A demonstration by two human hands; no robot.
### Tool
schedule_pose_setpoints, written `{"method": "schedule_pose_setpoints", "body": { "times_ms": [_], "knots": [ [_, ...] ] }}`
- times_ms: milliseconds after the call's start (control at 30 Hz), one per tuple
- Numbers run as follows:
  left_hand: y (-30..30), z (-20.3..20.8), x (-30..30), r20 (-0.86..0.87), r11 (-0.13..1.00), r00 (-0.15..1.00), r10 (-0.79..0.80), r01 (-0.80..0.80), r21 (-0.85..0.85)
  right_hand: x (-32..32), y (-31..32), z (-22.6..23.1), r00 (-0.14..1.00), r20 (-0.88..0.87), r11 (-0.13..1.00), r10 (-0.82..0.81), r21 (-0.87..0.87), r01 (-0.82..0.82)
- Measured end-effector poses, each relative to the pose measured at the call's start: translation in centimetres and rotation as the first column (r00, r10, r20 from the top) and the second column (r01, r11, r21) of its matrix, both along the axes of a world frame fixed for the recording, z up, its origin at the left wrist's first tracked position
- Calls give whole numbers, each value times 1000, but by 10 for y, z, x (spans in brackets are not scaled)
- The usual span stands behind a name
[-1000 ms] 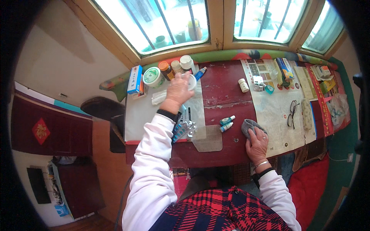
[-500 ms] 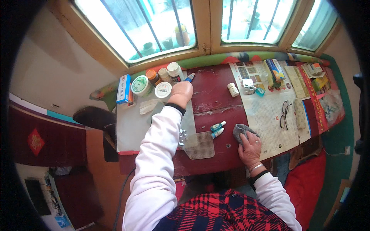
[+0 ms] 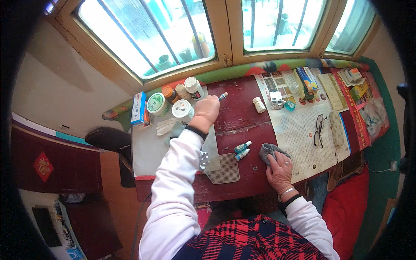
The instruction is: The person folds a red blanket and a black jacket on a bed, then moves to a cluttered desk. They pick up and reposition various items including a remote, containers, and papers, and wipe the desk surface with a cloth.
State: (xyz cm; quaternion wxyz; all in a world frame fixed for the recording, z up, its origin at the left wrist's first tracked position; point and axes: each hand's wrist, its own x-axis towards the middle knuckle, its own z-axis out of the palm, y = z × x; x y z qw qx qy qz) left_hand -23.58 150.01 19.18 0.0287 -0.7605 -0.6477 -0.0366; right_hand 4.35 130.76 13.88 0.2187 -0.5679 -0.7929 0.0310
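Note:
My left hand (image 3: 206,112) reaches over the table's far side, fingers curled. From its far side pokes a small blue bottle or tube (image 3: 223,95) with a pale band, its lower part hidden by the hand. Just left stand a white lidded jar (image 3: 183,111), a white bottle (image 3: 193,88), a beige bottle (image 3: 181,91) and an orange-capped brown bottle (image 3: 169,94). My right hand (image 3: 279,170) grips a bunched grey cloth (image 3: 271,151), pressed to the red tabletop (image 3: 236,117). Two small teal-and-white bottles (image 3: 242,150) lie between my arms.
Left are a green-lidded tub (image 3: 157,104) and a blue-white box (image 3: 139,108). A white bottle (image 3: 258,105) stands mid-table. Right, on printed paper (image 3: 294,130), lie glasses (image 3: 320,130) and a patterned case (image 3: 336,128). A mesh mat (image 3: 223,169) lies near the front edge.
My left hand has moved slightly right and nearer, carrying the small blue bottle or tube away from the jars. The right hand stays on the cloth. The view has shifted a little.

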Motion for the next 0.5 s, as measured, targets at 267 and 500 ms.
{"method": "schedule_pose_setpoints", "body": {
  "times_ms": [267,500],
  "knots": [
    [-35,15,-87,-124,991,992,30,-14,131,-1,0,-1,1000,-13,1000,0,9,0],
    [-34,19,-79,-94,998,995,17,-10,68,0,0,-1,1000,-2,1000,-2,16,2]
  ]
}}
